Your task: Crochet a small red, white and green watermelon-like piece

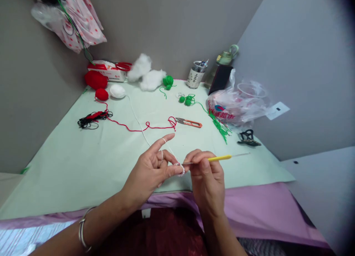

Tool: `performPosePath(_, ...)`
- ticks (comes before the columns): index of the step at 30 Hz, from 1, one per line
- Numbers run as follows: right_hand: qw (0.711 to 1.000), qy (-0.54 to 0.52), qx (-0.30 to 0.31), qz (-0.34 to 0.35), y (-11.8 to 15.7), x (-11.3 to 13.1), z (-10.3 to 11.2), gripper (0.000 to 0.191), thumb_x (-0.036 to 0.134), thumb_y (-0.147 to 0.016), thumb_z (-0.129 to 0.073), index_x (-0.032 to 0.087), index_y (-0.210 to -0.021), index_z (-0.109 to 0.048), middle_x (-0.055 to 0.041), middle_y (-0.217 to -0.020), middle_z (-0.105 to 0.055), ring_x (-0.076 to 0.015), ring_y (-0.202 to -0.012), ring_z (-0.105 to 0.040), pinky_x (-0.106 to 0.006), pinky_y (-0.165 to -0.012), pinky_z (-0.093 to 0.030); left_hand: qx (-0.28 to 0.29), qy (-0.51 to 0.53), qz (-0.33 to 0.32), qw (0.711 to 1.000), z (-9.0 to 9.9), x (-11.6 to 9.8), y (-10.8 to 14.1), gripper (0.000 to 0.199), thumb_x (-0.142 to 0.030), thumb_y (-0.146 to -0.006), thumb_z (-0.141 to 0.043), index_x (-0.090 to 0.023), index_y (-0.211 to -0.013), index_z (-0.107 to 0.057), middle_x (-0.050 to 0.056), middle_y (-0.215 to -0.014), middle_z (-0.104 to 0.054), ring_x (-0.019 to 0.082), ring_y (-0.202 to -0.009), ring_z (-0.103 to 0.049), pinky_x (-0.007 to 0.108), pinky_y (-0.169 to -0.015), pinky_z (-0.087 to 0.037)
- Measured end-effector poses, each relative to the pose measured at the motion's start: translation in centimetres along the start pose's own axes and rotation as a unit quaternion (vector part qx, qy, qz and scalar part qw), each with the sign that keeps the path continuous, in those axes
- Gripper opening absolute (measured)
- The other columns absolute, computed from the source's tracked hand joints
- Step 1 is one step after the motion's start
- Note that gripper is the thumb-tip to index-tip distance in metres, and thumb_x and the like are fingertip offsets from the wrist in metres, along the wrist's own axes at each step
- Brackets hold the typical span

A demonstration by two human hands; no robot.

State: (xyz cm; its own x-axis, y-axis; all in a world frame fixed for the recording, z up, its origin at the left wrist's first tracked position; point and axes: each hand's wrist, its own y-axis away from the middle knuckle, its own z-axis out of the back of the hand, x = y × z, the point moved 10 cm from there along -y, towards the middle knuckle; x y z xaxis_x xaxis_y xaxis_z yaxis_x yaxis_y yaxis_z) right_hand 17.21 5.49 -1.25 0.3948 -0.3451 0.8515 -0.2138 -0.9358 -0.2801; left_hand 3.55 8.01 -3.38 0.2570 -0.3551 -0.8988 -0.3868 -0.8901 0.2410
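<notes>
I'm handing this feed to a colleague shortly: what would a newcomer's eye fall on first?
Probably the yellow-handled crochet hook in the right hand, its tip at the small white crochet piece pinched in the left hand. Next, likely the larger red yarn ball at the back left of the table, then the orange-handled thread snips beyond the hands.

One hook (pixel 220 158), two red balls (pixel 95 80)

It's just the one head cam, looking forward and down across the worktop (pixel 69 174) from the wearer's side. Pretty close in: left grip (pixel 155 165) and right grip (pixel 208 174) land just below centre, grey back wall (pixel 177 26) up top.
</notes>
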Motion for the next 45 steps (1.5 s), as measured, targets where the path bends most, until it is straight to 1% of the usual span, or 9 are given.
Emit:
performPosePath(5,0.998,0.064,-0.001,0.024,0.5,-0.3,0.2,0.018,0.036,-0.103,-0.068,0.027,-0.096,-0.082,-0.0025,-0.094,-0.076,-0.0155,-0.089,-0.069,-0.027,-0.078,-0.056,-0.006,-0.001,-0.008,1.000,0.1,0.2,-0.1,0.085,-0.018,-0.074,-0.092,-0.024,-0.151,-0.057,-0.006,-0.084,-0.069,0.003,-0.049,-0.044,0.015,-0.045,-0.038)
performPosePath(15,1.000,-0.008,-0.015,0.006,-0.2,-0.4,0.3,0.020,0.035,-0.104,-0.065,0.024,-0.093,-0.077,0.0002,-0.088,-0.077,-0.0102,-0.069,-0.068,-0.023,-0.069,-0.057,-0.002,0.011,-0.028,1.000,0.3,0.0,0.0,0.064,-0.029,-0.084,-0.088,-0.024,-0.143,-0.063,-0.004,-0.088,-0.067,0.002,-0.049,-0.044,0.015,-0.042,-0.033)
performPosePath(20,0.990,0.123,0.006,0.074,0.3,1.5,0.1,0.022,0.027,-0.110,-0.054,0.025,-0.100,-0.073,-0.0009,-0.094,-0.077,-0.0125,-0.074,-0.070,-0.029,-0.074,-0.059,-0.015,-0.024,-0.044,0.999,0.6,-0.6,0.2,0.063,-0.027,-0.085,-0.087,-0.027,-0.143,-0.064,-0.004,-0.091,-0.065,0.002,-0.048,-0.041,0.016,-0.043,-0.033)
performPosePath(30,0.829,0.454,0.118,0.305,3.3,4.6,-3.8,0.034,0.009,-0.102,-0.059,0.027,-0.128,-0.070,-0.0085,-0.113,-0.079,-0.0185,-0.097,-0.076,-0.030,-0.076,-0.063,-0.109,-0.057,-0.109,0.986,1.5,-1.7,0.9,0.062,-0.021,-0.079,-0.088,-0.023,-0.137,-0.068,-0.006,-0.084,-0.062,0.003,-0.052,-0.037,0.018,-0.052,-0.038)
performPosePath(37,0.785,0.509,0.098,0.339,3.8,4.5,-3.9,0.043,0.006,-0.096,-0.069,0.030,-0.132,-0.072,-0.0052,-0.109,-0.076,-0.0187,-0.097,-0.076,-0.029,-0.079,-0.064,-0.020,0.057,-0.012,0.998,0.3,-0.1,0.4,0.068,-0.025,-0.078,-0.091,-0.022,-0.141,-0.066,-0.004,-0.086,-0.065,0.002,-0.048,-0.036,0.015,-0.041,-0.031)
performPosePath(39,0.802,0.490,0.089,0.330,3.6,4.6,-3.7,0.037,0.009,-0.098,-0.068,0.030,-0.127,-0.074,-0.0049,-0.108,-0.076,-0.0194,-0.096,-0.075,-0.031,-0.079,-0.064,0.030,0.122,0.055,0.991,-0.5,0.9,0.3,0.063,-0.029,-0.079,-0.092,-0.018,-0.137,-0.069,-0.005,-0.079,-0.061,-0.001,-0.045,-0.027,0.014,-0.039,-0.026)
performPosePath(41,0.874,0.402,0.050,0.270,2.4,4.6,-2.3,0.026,0.014,-0.103,-0.060,0.028,-0.117,-0.077,-0.0042,-0.098,-0.075,-0.0190,-0.089,-0.073,-0.033,-0.075,-0.062,0.045,0.152,0.079,0.984,-0.7,1.0,0.3,0.056,-0.028,-0.080,-0.091,-0.015,-0.132,-0.072,-0.007,-0.074,-0.058,-0.002,-0.044,-0.021,0.012,-0.039,-0.022)
performPosePath(43,0.944,0.274,0.009,0.187,1.2,3.8,-0.8,0.023,0.018,-0.107,-0.054,0.025,-0.106,-0.076,-0.0029,-0.087,-0.072,-0.0176,-0.077,-0.070,-0.033,-0.068,-0.059,0.025,0.146,0.051,0.988,-0.2,0.4,0.0,0.052,-0.025,-0.080,-0.092,-0.017,-0.129,-0.074,-0.005,-0.077,-0.060,-0.002,-0.045,-0.025,0.011,-0.039,-0.022)
performPosePath(45,0.972,0.190,0.000,0.136,0.4,3.0,-0.4,0.022,0.022,-0.107,-0.055,0.024,-0.099,-0.076,-0.0023,-0.083,-0.070,-0.0164,-0.071,-0.067,-0.032,-0.065,-0.057,0.010,0.125,0.015,0.992,0.1,-0.2,-0.1,0.050,-0.024,-0.080,-0.092,-0.020,-0.126,-0.076,-0.004,-0.084,-0.064,-0.002,-0.047,-0.032,0.011,-0.038,-0.024)
